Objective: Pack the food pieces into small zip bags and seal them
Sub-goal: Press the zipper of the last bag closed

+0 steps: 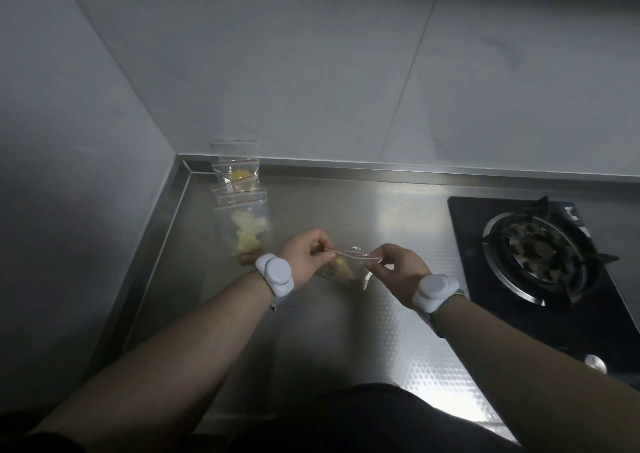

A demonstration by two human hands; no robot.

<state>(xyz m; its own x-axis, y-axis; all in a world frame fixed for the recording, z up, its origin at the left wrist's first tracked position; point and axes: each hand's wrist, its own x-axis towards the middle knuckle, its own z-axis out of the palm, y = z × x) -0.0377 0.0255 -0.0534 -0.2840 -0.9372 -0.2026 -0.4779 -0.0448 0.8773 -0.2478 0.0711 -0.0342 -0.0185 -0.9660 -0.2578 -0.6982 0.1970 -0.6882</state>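
Left hand (306, 253) and right hand (394, 265) each pinch one end of the zip strip on a small bag (346, 269), held between them just above the steel table (346, 331). A yellowish food piece (341, 265) sits inside; blur hides whether the strip is fully closed.

Left rear: two filled bags. One (250, 225) lies flat, holding pale pieces, just beyond the left wrist. The other (237, 175), holding a yellow piece, leans at the back rim near the wall corner.

Right: black gas stove (540, 255), well apart from the right hand; knob (595, 363) near the front edge.

Raised rim runs along the left and back. Bare table between the hands and stove, and in front toward the person's body.
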